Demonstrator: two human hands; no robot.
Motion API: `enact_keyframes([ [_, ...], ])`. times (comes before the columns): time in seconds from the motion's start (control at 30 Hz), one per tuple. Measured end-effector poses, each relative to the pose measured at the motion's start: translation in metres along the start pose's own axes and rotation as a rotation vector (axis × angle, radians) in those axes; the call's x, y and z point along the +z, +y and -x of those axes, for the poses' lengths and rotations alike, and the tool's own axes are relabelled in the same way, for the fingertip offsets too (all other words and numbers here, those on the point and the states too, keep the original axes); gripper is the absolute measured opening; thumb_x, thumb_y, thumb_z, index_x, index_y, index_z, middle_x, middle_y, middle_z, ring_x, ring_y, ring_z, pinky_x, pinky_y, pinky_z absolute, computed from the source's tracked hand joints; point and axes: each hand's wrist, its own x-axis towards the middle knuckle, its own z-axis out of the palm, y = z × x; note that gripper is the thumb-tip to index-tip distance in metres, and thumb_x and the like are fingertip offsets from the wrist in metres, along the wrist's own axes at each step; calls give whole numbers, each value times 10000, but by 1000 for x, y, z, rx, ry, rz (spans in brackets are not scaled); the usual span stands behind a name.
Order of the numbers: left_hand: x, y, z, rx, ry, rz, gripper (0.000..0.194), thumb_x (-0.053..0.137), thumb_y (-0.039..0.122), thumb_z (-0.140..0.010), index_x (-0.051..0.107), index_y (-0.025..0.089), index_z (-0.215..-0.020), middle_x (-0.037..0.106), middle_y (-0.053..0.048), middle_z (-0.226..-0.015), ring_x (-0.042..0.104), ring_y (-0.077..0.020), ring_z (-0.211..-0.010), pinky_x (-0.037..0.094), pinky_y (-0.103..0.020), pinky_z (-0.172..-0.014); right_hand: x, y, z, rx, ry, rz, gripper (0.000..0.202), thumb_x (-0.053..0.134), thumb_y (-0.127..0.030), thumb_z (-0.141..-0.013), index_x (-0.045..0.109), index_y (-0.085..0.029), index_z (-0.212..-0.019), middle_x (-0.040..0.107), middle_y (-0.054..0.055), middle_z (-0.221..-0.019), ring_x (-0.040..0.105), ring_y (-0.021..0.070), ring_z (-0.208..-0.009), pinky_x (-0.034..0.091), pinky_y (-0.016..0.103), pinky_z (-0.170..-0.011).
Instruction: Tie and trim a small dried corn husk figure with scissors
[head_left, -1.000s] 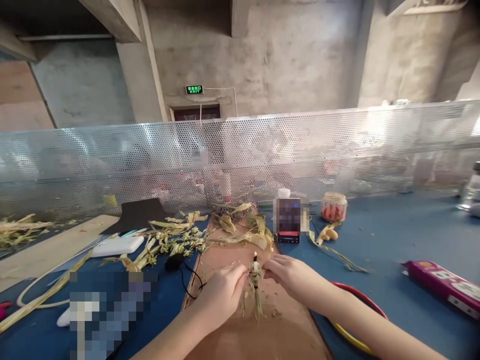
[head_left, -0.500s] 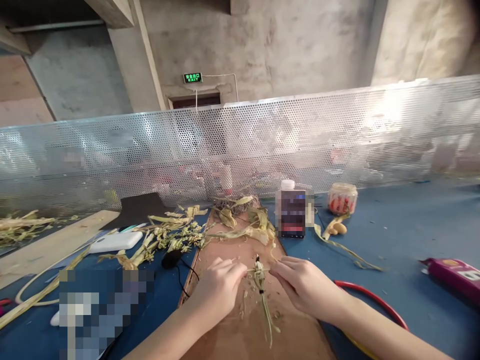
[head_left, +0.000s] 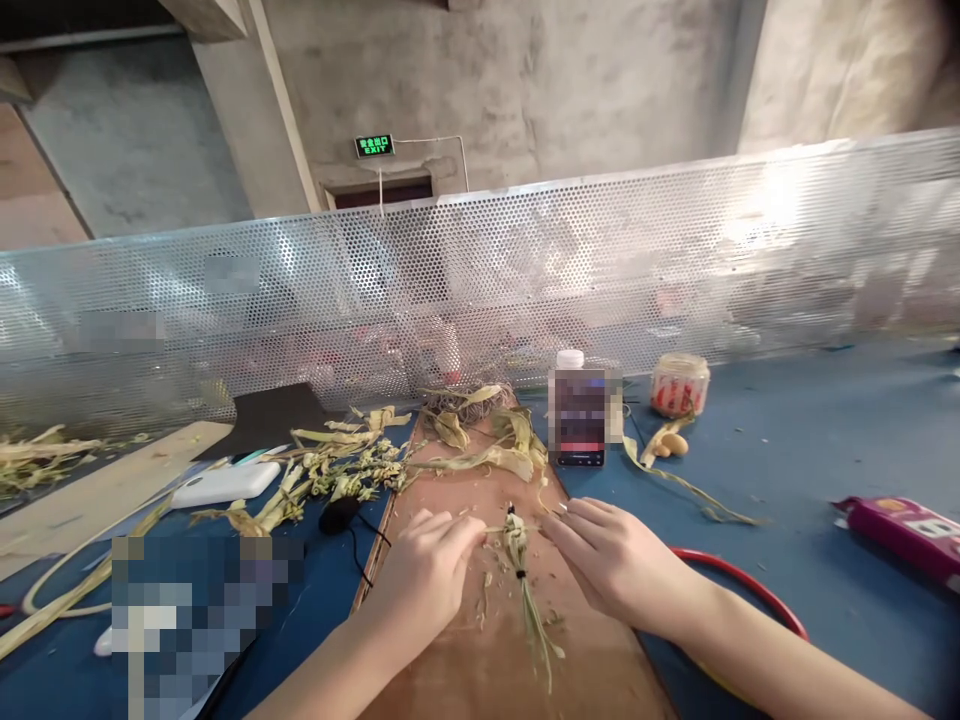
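Note:
A small bundle of pale green plant strips [head_left: 517, 550], tied with a dark band and with loose stems trailing toward me, lies over the brown board [head_left: 480, 680]. My left hand [head_left: 439, 560] is closed at its left side, pinching the end of a thin pale strip that runs to the bundle. At the right side my right hand [head_left: 607, 555] is closed too, fingertips near the other end of the strip; what they hold is too small to make out. Small plant scraps lie around the bundle.
Dried husks [head_left: 510, 460] lie at the board's far end, beside a phone [head_left: 581, 415] standing upright. A jar [head_left: 679, 385] and a purple packet [head_left: 907, 540] are at right. Left are flower stems [head_left: 345, 470], a white device [head_left: 227, 484] and a black microphone [head_left: 341, 514].
The view has shifted slightly, so the objects appear a little higher and further left. Both hands stay on either side of the bundle, the right hand's fingertips slightly higher.

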Motion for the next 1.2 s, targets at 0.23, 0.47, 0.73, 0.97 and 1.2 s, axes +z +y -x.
enact_keyframes([
  [0.23,1,2,-2,-98,-55,188,273,285,220,-903,535,209,-794,578,-12,-701,537,-166,-706,366,-274,-653,1,-3,-1,4,12,61,240,342,-80,-838,523,-171,-711,481,17,-608,374,140,-563,299,287,-526],
  [0.47,0,3,-2,-131,-41,282,314,286,263,-901,573,206,-787,601,-27,-705,550,-171,-709,395,-292,-690,2,-1,0,-16,32,96,257,330,-58,-833,532,-170,-723,485,18,-612,386,140,-566,294,294,-524],
  [0.73,7,3,-4,-386,1,796,351,420,426,-850,517,227,-1122,652,-62,-975,606,-188,-848,465,-308,-752,1,-3,0,34,107,184,153,418,-103,-848,536,-152,-764,478,1,-598,409,132,-573,284,290,-526],
  [0.97,2,9,-7,-370,-60,959,376,542,397,-788,541,225,-1122,591,-76,-1137,540,-224,-1039,448,-356,-860,3,-4,2,-8,125,176,149,437,-113,-845,548,-107,-944,530,12,-641,480,139,-615,320,282,-538],
  [1.2,3,12,-12,-390,-93,1148,327,606,366,-747,588,180,-1015,640,-71,-1002,595,-199,-858,491,-319,-718,7,-11,-6,4,112,114,147,407,-144,-869,551,-144,-902,547,4,-644,492,125,-594,339,270,-526],
])
